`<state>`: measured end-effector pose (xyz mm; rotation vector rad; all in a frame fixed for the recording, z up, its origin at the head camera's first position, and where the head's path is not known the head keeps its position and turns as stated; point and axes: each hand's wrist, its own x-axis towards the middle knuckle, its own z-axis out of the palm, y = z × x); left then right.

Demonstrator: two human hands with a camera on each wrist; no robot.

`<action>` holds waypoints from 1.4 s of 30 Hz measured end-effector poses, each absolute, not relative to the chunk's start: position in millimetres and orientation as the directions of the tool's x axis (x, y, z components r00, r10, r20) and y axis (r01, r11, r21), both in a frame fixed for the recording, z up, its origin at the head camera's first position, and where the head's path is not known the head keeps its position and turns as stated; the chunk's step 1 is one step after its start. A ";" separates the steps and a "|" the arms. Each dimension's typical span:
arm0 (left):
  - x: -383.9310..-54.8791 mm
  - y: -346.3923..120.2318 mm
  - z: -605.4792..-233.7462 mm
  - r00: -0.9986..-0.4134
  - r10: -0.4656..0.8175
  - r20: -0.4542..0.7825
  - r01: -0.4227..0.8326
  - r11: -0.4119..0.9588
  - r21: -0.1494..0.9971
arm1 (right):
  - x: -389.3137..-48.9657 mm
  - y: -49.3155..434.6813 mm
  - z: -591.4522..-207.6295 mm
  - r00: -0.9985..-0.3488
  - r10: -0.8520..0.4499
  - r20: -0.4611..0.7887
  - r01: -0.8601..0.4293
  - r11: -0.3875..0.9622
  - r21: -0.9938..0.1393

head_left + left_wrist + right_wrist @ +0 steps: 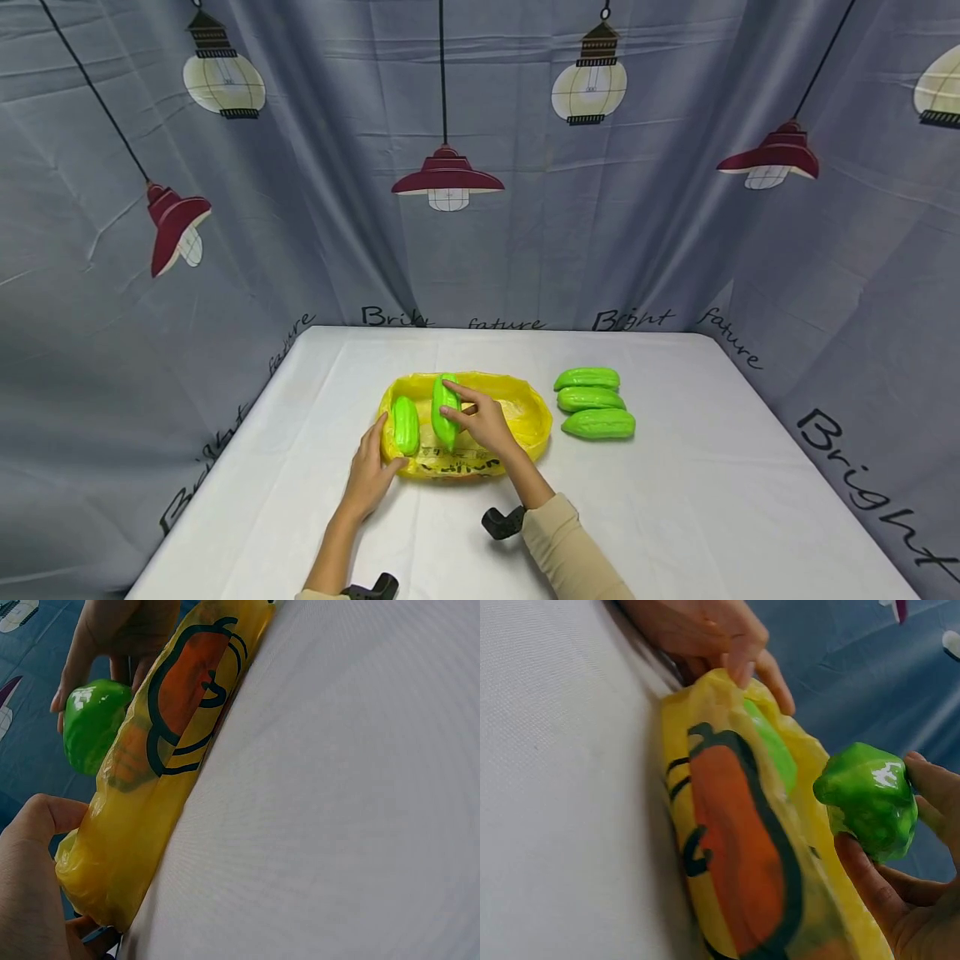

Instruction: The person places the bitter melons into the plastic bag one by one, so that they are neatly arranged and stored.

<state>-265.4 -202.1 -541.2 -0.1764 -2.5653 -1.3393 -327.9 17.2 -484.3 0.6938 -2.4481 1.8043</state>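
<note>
A yellow plastic bag [525, 421] lies spread open like a shallow basin, with a printed orange cartoon figure [184, 686] on its near side. My left hand [369, 477] grips its left rim between thumb and fingers. Inside, close to that hand, lies one bright green toy cucumber [406, 425]. My right hand [486, 423] pinches a second toy cucumber [870, 799] between thumb and fingers, over the middle of the bag. In the right wrist view this one shows end-on, shiny and lumpy, above the bag's rim.
Just right of the bag, several more of the same, including a near toy cucumber [598, 423], lie stacked in a row on the white table [712, 500]. A grey curtain [510, 258] printed with lamps hangs behind and along both sides.
</note>
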 end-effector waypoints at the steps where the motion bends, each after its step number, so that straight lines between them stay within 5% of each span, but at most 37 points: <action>1: -265.5 -202.2 -541.5 -0.964 -0.005 0.267 0.216 0.572 0.791 | -328.0 14.9 -486.1 -0.902 -0.344 0.263 -0.352 0.231 -0.907; 42: -265.8 -201.8 -541.7 -0.966 -0.003 0.260 0.208 0.590 0.780 | -325.8 -13.7 -504.8 -0.924 -0.340 0.176 -0.320 0.434 -0.842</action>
